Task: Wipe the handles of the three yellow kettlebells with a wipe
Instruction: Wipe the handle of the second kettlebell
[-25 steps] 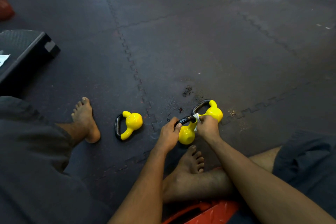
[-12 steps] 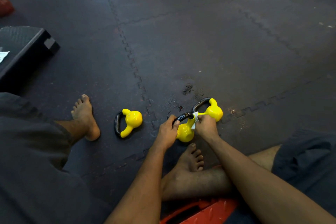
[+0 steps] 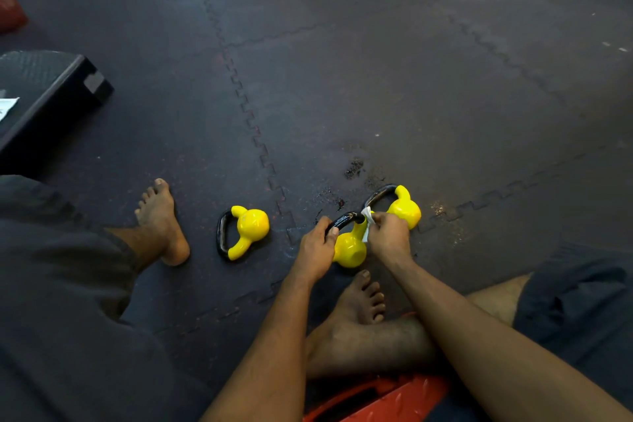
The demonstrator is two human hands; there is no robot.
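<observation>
left hand [image 3: 315, 250] grips handle [image 3: 344, 218], right hand [image 3: 388, 235] pinches wipe [image 3: 367, 215]

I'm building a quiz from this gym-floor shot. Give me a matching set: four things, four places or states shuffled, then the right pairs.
1 lone yellow kettlebell on the left
2 yellow kettlebell nearest the person
3 white wipe
4 black step platform

a pinched by right hand
b at the view's left edge
c lying untouched
d black handle gripped by left hand

Pairs: 1-c, 2-d, 3-a, 4-b

The right hand [image 3: 388, 238] has worked the wipe [image 3: 368, 216] slightly farther up the held kettlebell's handle [image 3: 344, 220].
</observation>
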